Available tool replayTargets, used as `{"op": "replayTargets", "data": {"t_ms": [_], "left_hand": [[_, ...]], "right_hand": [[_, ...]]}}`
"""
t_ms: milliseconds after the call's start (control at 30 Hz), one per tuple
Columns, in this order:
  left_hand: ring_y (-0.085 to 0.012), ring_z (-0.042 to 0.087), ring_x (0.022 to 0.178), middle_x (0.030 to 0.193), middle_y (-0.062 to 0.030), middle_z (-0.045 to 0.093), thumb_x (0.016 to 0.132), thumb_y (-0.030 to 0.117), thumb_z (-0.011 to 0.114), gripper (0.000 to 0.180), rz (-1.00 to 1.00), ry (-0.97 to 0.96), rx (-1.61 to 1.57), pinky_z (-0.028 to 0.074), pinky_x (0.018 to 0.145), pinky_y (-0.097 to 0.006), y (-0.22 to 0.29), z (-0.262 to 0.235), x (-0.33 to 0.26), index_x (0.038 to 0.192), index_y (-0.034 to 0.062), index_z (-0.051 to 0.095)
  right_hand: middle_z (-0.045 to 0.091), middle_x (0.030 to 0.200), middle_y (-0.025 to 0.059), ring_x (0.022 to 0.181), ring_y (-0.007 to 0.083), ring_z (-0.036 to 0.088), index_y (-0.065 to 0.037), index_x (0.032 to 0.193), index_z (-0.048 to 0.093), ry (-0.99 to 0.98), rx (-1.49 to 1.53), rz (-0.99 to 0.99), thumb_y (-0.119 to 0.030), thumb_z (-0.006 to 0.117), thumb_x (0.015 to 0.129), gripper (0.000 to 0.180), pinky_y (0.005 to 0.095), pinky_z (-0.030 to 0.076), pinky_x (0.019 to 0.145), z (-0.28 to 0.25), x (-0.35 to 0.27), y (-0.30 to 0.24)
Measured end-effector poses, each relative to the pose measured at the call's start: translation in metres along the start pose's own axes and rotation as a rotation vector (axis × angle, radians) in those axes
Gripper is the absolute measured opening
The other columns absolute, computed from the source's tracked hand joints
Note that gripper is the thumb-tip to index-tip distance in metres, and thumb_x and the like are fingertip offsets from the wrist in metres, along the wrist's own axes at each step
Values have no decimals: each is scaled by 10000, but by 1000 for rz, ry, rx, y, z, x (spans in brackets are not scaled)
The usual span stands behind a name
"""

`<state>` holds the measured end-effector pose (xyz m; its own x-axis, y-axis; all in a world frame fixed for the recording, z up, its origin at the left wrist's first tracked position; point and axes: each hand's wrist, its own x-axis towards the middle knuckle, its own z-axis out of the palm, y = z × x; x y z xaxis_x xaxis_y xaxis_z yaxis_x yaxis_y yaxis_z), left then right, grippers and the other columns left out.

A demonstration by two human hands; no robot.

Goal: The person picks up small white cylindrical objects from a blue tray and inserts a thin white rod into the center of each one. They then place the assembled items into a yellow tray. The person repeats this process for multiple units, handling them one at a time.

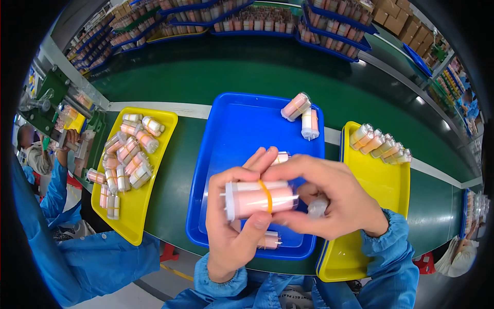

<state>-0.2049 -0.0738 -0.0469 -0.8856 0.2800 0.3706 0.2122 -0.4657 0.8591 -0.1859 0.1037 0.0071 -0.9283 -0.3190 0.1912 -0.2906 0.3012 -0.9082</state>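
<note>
A clear plastic cylinder (249, 201) with a pink and a white part inside and an orange band around its middle lies sideways in my left hand (226, 221). The fingers and thumb of that hand are closed around it. At the cylinder's right end, my right hand (339, 193) has its index finger and thumb above and below the rim. A translucent plastic piece (318, 207) sits in its curled fingers; its exact kind is unclear. Below both hands is a blue tray (234, 116). Similar cylinders (296, 106) lie at its far right corner, and others are partly hidden by my hands.
Left of the blue tray, a yellow tray (159, 177) holds several banded cylinders in a heap. Another yellow tray (381, 190) on the right has several in a row. A green metal machine (56, 103) and a person's blue sleeve (55, 193) are at far left. Stacked blue trays (337, 33) stand behind.
</note>
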Motion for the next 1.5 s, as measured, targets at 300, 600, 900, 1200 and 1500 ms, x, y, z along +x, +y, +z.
{"op": "replayTargets", "data": {"t_ms": [300, 600, 900, 1200, 1500], "left_hand": [[-281, 595, 1084, 1181, -221, 604, 893, 233, 637, 402, 16, 62, 369, 435, 988, -397, -6, -25, -2, 1166, -32, 505], [-251, 615, 993, 1087, -186, 635, 853, 80, 627, 174, 72, 90, 639, 472, 893, -366, -14, -16, 5, 997, -12, 594], [-325, 579, 1049, 1162, -167, 592, 808, 36, 645, 205, 103, -163, 1041, 449, 906, -397, 16, 5, 28, 1009, 10, 610], [-415, 402, 1289, 1434, -204, 409, 818, 136, 689, 617, -10, -611, 1366, 366, 1064, -467, -17, 21, 30, 1367, 7, 438], [-393, 440, 1225, 1323, -160, 484, 757, 14, 696, 624, 10, -500, 1427, 428, 1000, -435, -30, 31, 21, 1332, 45, 454]], "right_hand": [[665, 846, 203, 767, 387, 656, 9, 991, 584, -163, -532, 277, -169, 695, 844, 256, 432, 524, 672, -25, -12, 12], [653, 869, 215, 793, 399, 651, 34, 993, 563, -139, -692, 371, -139, 666, 838, 254, 463, 524, 709, 2, -21, 18], [659, 816, 227, 796, 391, 664, 27, 982, 569, -63, -553, 351, -182, 651, 860, 255, 437, 525, 713, -64, -74, -29], [670, 872, 239, 798, 342, 674, 50, 1052, 625, 457, -820, 820, -249, 727, 820, 392, 376, 524, 711, -161, -191, 1], [661, 946, 196, 853, 288, 644, 20, 1108, 592, 603, -744, 683, -217, 687, 845, 366, 344, 491, 757, -179, -193, 62]]}}
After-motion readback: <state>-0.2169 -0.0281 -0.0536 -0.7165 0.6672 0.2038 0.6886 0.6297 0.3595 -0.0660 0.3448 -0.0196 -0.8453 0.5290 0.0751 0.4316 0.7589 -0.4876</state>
